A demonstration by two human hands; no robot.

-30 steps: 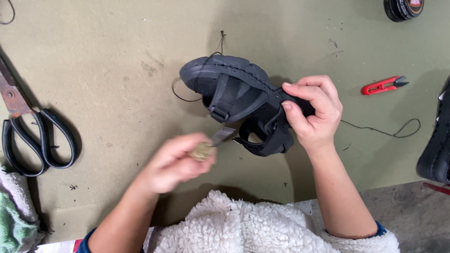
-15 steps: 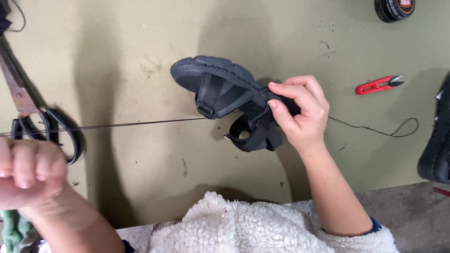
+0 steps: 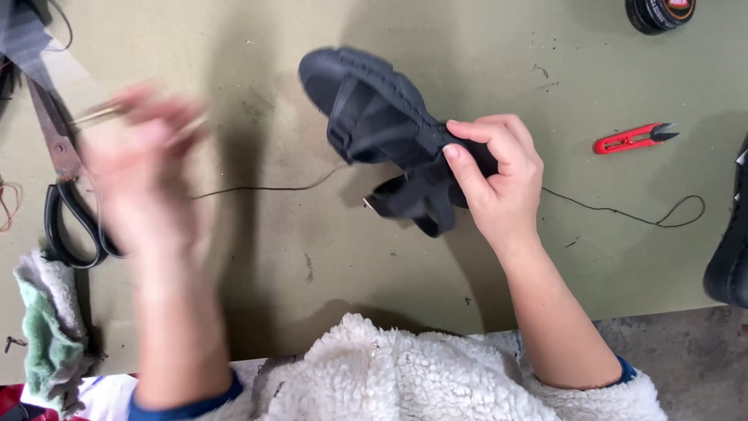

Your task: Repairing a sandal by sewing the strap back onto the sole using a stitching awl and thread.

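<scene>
- sandal (image 3: 382, 125), black with a chunky sole and webbing straps, sits just above the olive worktop (image 3: 312, 296), and your right hand (image 3: 499, 175) is clamped on its heel end, thumb pressing the strap.
- your left hand (image 3: 144, 164) is a blur out to the left; it seems closed around a slim brass-coloured tool handle (image 3: 97, 113), though the blur keeps you from being sure.
- dark thread (image 3: 265, 187) runs from the sandal's strap toward that hand and sags a little; draw it snug in line with the stitch, not sideways, so the strap does not pucker.
- keep your right thumb close to the stitch point so the sandal cannot twist.
- mind the scissors (image 3: 62, 179) just beside your left hand.
- red thread snips (image 3: 633, 138) lie well apart on the right, beyond a loose loop of thread (image 3: 654, 218).
</scene>
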